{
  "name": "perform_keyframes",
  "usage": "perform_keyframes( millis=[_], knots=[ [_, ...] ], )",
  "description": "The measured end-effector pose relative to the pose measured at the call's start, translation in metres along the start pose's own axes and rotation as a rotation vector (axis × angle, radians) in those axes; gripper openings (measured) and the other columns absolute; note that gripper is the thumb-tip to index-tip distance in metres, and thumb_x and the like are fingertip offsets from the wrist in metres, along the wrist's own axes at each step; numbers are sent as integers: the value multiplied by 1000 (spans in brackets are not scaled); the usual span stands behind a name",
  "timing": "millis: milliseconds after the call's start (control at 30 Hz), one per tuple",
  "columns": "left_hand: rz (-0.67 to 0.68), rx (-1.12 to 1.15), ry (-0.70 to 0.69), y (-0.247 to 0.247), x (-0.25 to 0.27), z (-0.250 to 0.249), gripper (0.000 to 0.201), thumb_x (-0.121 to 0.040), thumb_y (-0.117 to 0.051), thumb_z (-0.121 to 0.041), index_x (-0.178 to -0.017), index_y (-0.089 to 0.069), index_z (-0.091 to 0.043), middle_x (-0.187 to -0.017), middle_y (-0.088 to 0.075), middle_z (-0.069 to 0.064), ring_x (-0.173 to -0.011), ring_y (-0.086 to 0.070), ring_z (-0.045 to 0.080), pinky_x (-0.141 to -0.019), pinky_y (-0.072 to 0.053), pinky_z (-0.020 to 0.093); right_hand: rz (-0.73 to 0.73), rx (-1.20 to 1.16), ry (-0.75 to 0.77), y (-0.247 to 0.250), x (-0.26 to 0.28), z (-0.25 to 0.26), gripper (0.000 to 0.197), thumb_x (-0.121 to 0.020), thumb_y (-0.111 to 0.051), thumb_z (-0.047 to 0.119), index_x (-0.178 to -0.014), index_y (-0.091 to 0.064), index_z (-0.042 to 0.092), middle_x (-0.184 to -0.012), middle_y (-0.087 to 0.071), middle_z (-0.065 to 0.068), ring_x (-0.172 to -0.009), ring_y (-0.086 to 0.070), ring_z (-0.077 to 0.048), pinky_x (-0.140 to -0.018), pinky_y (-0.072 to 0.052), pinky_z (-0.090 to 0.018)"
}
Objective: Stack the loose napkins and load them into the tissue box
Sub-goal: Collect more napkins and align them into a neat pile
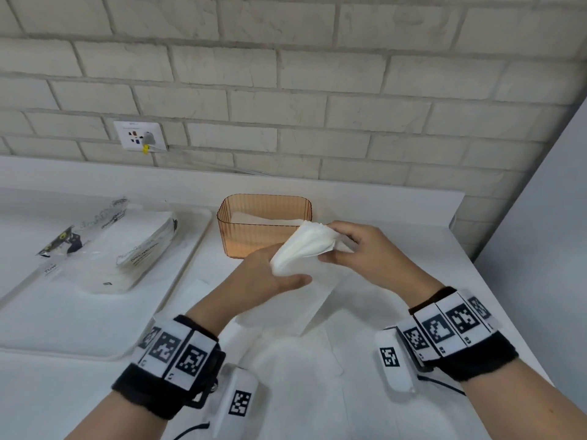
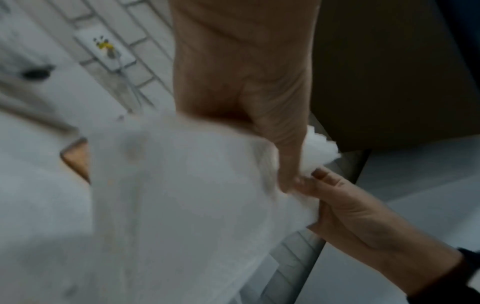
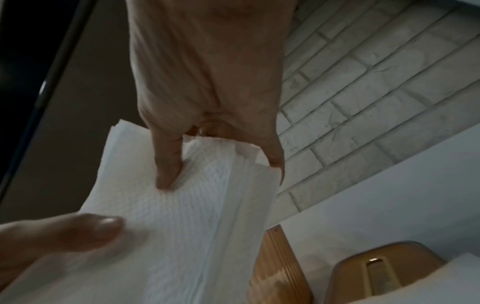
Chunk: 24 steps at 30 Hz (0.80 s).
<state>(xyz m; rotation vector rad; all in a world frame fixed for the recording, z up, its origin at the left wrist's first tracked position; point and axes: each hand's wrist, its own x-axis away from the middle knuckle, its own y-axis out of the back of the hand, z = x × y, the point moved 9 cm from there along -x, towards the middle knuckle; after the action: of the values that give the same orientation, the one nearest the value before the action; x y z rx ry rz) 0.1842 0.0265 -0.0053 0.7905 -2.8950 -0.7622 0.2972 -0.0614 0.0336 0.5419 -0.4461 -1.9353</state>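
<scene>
Nearest the head camera: two wristbands with printed markers, then a few loose white sheets (image 1: 305,354) lying flat on the table (image 1: 397,223) between the forearms. Above them both hands hold one bundle of folded napkins (image 1: 301,246), lifted off the table and tilted, its far end up toward the box. Left hand (image 1: 270,274) grips the near, lower end, thumb across the top and fingers curled beneath; likely acting as support so the bundle does not fan open. Right hand (image 1: 359,246) pinches the far end; the right wrist view shows the thumb (image 3: 166,164) pressed onto the top ply and the fingers (image 3: 275,156) behind the layered edges, so the fingers are clamped on the stack, not apart. Holding at both ends probably keeps the plies aligned and bows the bundle enough to clear the rim. The tissue box (image 1: 263,227), amber, ribbed, translucent, open at the top, stands just beyond the hands and already contains white paper. Its slotted lid (image 3: 384,269) lies off the box in the right wrist view, presumably removed for loading. Left side: a tray (image 1: 95,315) with an opened napkin packet (image 1: 111,249), likely the source. Judgement: step in hand is carrying the squared bundle to the box; sheets on the table remain to be gathered.
</scene>
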Motion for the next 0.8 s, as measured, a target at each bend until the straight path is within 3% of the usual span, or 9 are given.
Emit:
perform_keyframes(
  millis=[100,167,267,367,467,600,700,800],
  knots=[
    [-153,89,-11,3,-3,0,16,-84,-71,-26,-89,-59,-36,-90,-69,-6,-79,-66,12,-64,-51,17,-140,-129,0,11,2,-3,47,-74,-78,15,-111,-58,34,-107,-63,16,-103,-58,-2,-86,-45,-18],
    [-214,186,-6,3,0,5,15,-84,-70,-25,-90,-60,-34,-89,-68,-9,-77,-66,6,-61,-51,12,-218,-245,-74,15,10,-21,68,-68,-82,19,-123,-47,38,-121,-55,9,-113,-54,-7,-96,-46,-27],
    [-246,327,-24,-6,6,7,18,-82,-70,-23,-98,-64,-28,-93,-70,-8,-81,-68,5,-66,-53,15,-171,-377,-174,0,21,-44,81,-64,-85,31,-131,-40,32,-129,-54,6,-121,-52,-9,-105,-42,-38],
    [-224,412,-1,-17,8,16,28,-80,-73,-23,-107,-67,-19,-97,-73,-3,-89,-70,10,-71,-54,19,-111,-393,-177,-15,26,-51,73,-71,-80,28,-134,-43,25,-124,-61,7,-119,-55,-8,-104,-44,-38],
    [-112,416,42,-30,9,26,43,-76,-76,-28,-116,-63,-19,-103,-72,-1,-94,-69,10,-74,-55,20,-69,-314,-226,-27,27,-60,70,-77,-76,22,-137,-40,23,-124,-60,4,-118,-55,-12,-103,-45,-37],
    [-97,358,122,-31,10,37,27,-83,-71,-21,-109,-64,-19,-100,-72,-2,-86,-70,7,-68,-54,18,-8,-219,-289,-38,28,-63,76,-82,-71,14,-143,-26,24,-133,-50,3,-126,-45,-13,-107,-39,-36],
    [-111,358,121,-31,11,34,12,-86,-68,-19,-97,-65,-23,-92,-72,-6,-80,-70,6,-65,-54,15,-11,-162,-273,-41,28,-57,74,-85,-67,13,-145,-25,22,-136,-47,4,-129,-41,-13,-108,-36,-32],
    [-144,395,60,-23,15,22,22,-83,-72,-19,-104,-65,-23,-98,-72,-3,-88,-70,8,-73,-56,19,-78,-201,-215,-34,29,-46,70,-84,-69,12,-141,-29,22,-132,-49,6,-124,-46,-8,-102,-38,-24]
  ],
)
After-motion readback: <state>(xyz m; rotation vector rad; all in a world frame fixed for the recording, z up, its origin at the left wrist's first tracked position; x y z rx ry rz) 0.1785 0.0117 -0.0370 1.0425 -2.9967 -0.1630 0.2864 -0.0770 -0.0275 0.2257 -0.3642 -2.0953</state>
